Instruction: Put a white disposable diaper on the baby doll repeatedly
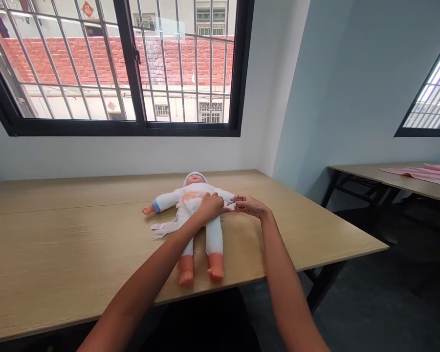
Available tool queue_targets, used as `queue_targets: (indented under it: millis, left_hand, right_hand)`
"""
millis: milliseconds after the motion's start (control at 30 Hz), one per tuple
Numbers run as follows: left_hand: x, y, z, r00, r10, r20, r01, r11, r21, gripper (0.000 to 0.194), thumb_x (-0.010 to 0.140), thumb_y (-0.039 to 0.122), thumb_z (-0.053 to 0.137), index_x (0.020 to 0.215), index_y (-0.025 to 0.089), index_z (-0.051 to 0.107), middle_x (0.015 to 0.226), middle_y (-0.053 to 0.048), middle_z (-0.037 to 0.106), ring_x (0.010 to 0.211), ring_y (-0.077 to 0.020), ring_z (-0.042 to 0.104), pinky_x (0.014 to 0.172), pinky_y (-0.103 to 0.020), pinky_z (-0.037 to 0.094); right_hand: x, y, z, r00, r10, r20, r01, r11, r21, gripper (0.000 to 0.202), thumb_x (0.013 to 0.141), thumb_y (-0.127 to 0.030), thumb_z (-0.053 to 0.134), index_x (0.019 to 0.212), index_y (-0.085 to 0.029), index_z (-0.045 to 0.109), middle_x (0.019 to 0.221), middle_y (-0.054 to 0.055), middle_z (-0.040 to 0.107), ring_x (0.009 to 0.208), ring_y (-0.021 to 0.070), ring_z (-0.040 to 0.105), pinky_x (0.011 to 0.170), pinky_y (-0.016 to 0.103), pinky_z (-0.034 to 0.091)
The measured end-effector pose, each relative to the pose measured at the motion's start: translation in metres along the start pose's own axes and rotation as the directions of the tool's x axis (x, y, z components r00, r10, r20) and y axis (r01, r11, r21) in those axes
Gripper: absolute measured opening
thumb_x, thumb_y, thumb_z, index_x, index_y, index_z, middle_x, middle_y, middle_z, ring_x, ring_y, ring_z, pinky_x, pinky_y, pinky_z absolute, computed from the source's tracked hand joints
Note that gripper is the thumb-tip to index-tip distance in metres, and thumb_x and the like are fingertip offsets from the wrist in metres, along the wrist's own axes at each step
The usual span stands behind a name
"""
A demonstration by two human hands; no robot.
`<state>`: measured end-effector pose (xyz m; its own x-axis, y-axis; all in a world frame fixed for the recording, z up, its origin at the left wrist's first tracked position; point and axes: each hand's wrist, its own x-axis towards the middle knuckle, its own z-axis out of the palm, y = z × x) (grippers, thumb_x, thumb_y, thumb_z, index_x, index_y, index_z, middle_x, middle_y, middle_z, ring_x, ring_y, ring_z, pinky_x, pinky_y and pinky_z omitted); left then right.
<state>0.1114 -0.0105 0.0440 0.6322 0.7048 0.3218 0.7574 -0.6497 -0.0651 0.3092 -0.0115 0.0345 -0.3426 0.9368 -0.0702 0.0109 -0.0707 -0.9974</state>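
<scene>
A baby doll (214, 237) in a white outfit and cap lies on its back, feet towards me. Around its hips is a white diaper (193, 204) with a coloured print on the front. One loose side flap (164, 228) of the diaper spreads on the table at the left. My left hand (210, 207) presses on the diaper's front, its fingers closed at the right hip edge and partly hidden. Just to the right, my right hand (251, 206) pinches the diaper's other side flap near the doll's arm. The two hands' fingertips nearly meet there.
The doll lies on a light wooden table (77, 254) whose front edge is close to me. Behind it are a wall and a barred window (187, 126). To the right, past a gap, stands another table (366, 177) with a pink striped cloth (425, 173).
</scene>
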Motion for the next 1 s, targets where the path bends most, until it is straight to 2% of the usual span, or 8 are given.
queue_targets:
  millis: [200,367,533,700,800,900,1000]
  left_hand:
    - [0.003,0.002,0.007,0.997,-0.059,-0.043,0.058,0.998,-0.013,0.027,0.089,0.032,0.055,0.071,0.017,0.069,0.079,-0.009,0.072,0.093,-0.0251,0.059,0.081,-0.038,0.039]
    - [0.004,0.004,0.008,0.993,-0.094,-0.07,0.094,0.996,-0.006,0.024,0.086,0.018,0.05,0.071,0.016,0.069,0.08,-0.011,0.072,0.091,-0.0258,0.06,0.081,-0.039,0.039]
    - [-0.003,0.012,0.007,0.991,-0.062,-0.117,0.063,0.998,0.008,0.025,0.087,0.011,0.043,0.097,0.015,0.066,0.1,-0.013,0.07,0.099,-0.0277,0.059,0.084,-0.042,0.04]
    - [-0.019,0.031,0.01,0.985,0.0,-0.172,0.017,0.995,0.101,0.03,0.09,0.015,0.038,0.108,0.01,0.062,0.094,-0.017,0.069,0.095,-0.0295,0.061,0.087,-0.044,0.041]
    - [-0.025,0.037,0.012,0.991,0.037,-0.128,-0.019,0.991,0.133,0.029,0.09,0.016,0.039,0.104,0.009,0.063,0.09,-0.015,0.07,0.086,-0.0269,0.064,0.084,-0.041,0.043]
    - [-0.026,0.038,0.014,0.991,0.12,-0.064,-0.11,0.983,0.145,0.03,0.092,0.018,0.037,0.094,0.01,0.066,0.088,-0.014,0.071,0.083,-0.026,0.065,0.085,-0.042,0.043]
    - [-0.026,0.039,0.015,0.992,0.118,-0.052,-0.11,0.984,0.139,0.032,0.094,0.023,0.038,0.09,0.01,0.067,0.089,-0.015,0.071,0.082,-0.0272,0.065,0.089,-0.045,0.042]
  right_hand:
    - [0.001,0.001,0.001,1.0,-0.01,-0.005,0.01,1.0,0.021,0.031,0.056,-0.008,0.073,0.084,-0.018,0.065,0.069,-0.003,0.065,0.063,0.0094,0.057,0.067,0.023,0.05]
    - [0.002,0.003,-0.001,1.0,-0.027,0.004,0.027,0.999,0.023,0.029,0.057,-0.01,0.074,0.082,-0.018,0.064,0.067,-0.004,0.063,0.063,0.0091,0.057,0.068,0.022,0.05]
    - [0.009,0.007,0.004,0.995,-0.083,-0.051,0.087,0.993,0.084,0.025,0.062,-0.014,0.076,0.084,-0.019,0.064,0.07,-0.002,0.063,0.068,0.0105,0.059,0.072,0.024,0.052]
    - [0.023,0.011,0.019,0.965,-0.153,-0.215,0.193,0.965,0.179,0.015,0.068,-0.019,0.075,0.074,-0.019,0.061,0.072,0.0,0.063,0.069,0.0108,0.06,0.073,0.023,0.053]
    - [0.03,0.013,0.023,0.946,-0.159,-0.283,0.216,0.959,0.184,0.016,0.071,-0.023,0.073,0.067,-0.019,0.057,0.068,0.0,0.061,0.067,0.0107,0.059,0.073,0.022,0.053]
    - [0.034,0.011,0.024,0.931,-0.171,-0.321,0.236,0.956,0.175,0.021,0.068,-0.02,0.073,0.064,-0.02,0.052,0.064,-0.001,0.059,0.064,0.0101,0.058,0.07,0.022,0.053]
    - [0.039,0.004,0.026,0.916,-0.183,-0.356,0.251,0.956,0.154,0.025,0.06,-0.015,0.072,0.062,-0.021,0.047,0.062,-0.003,0.059,0.061,0.01,0.057,0.063,0.022,0.05]
